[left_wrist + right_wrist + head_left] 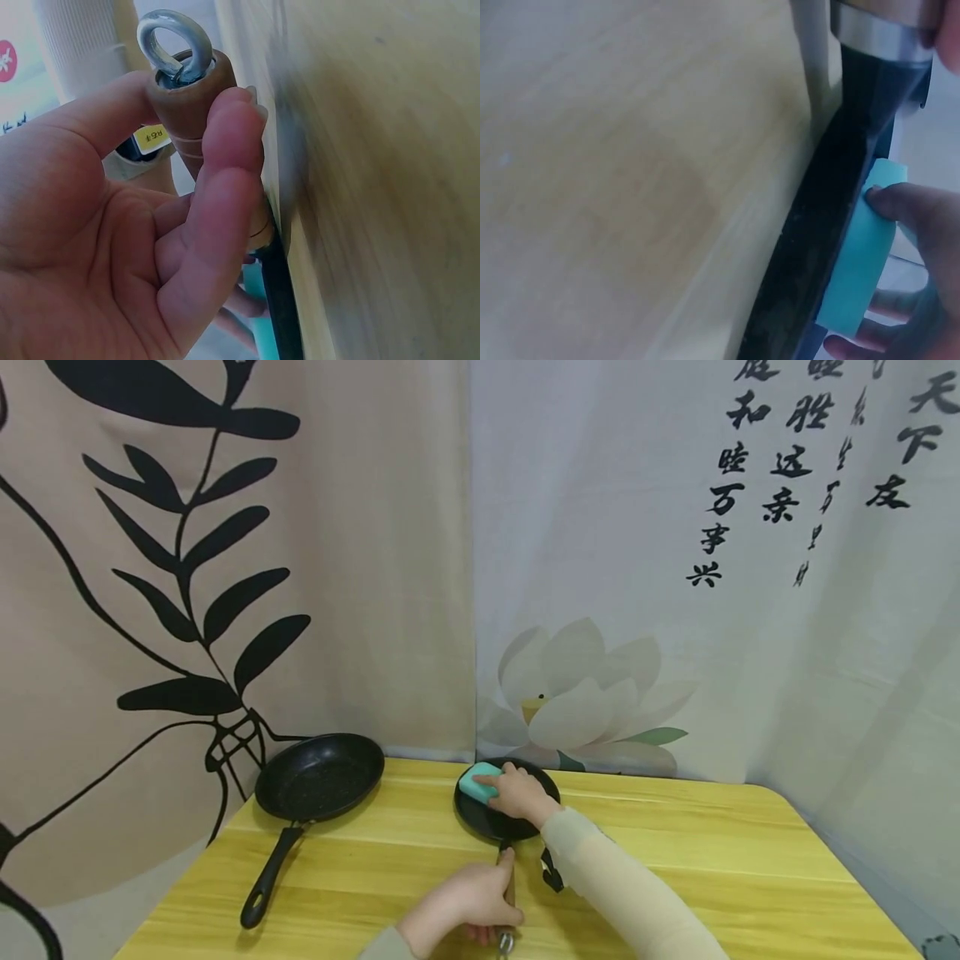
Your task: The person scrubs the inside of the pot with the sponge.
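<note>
At the head view's lower centre I saw a small black pan (480,820); inside, the right hand (521,795) pinched a turquoise sponge (472,789), probably light and soft. In the left wrist view, the left hand (142,232) curled round the pan's wooden handle (187,112), likely its best hold. The right wrist view showed the sponge block-shaped.

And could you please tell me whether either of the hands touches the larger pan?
No, the larger pan sits apart, while the left hand grips the smaller pan's handle and the right hand holds the sponge.
</note>
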Tool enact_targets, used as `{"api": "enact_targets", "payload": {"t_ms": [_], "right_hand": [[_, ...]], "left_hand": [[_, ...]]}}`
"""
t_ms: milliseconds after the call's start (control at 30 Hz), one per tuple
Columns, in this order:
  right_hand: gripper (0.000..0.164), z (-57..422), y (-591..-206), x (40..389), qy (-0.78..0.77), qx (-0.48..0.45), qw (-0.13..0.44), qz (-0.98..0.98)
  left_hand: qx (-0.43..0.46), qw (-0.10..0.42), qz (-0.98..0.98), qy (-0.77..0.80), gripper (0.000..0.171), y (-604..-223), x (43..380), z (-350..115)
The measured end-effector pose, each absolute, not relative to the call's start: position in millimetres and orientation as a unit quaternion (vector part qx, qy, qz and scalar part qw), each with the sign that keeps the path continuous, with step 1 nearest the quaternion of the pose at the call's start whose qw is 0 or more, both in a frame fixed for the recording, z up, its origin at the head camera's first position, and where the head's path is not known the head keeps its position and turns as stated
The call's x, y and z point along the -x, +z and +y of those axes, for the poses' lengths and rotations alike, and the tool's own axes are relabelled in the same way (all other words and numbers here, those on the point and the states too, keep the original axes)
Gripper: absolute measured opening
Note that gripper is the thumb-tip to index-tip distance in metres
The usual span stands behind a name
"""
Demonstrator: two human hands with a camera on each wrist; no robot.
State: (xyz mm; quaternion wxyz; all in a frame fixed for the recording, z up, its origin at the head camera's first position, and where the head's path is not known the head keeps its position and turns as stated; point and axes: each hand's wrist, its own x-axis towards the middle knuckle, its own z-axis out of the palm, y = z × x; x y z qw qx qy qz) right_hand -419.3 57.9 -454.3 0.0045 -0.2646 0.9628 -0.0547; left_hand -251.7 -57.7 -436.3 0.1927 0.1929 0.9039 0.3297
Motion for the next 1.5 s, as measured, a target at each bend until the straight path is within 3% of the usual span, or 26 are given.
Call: {"api": "enact_targets", "payload": {"t_ms": [433, 833, 1033, 1500], "right_hand": [[0.05, 60, -453, 427, -0.053, 0.245, 0.004, 0.968], [0.051, 59, -445, 430, -0.069, 0.234, 0.042, 0.969], [0.05, 61, -444, 431, -0.06, 0.234, 0.036, 0.97], [0.05, 67, -446, 433, -0.062, 0.213, 0.02, 0.975]], "left_hand": [[-0.186, 0.193, 0.905, 0.332, 0.085, -438, 253, -56], [-0.184, 0.204, 0.901, 0.337, 0.086, -439, 254, -57], [-0.177, 0.215, 0.898, 0.34, 0.085, -438, 255, -57], [-0.182, 0.189, 0.911, 0.318, 0.085, -435, 251, -57]]}}
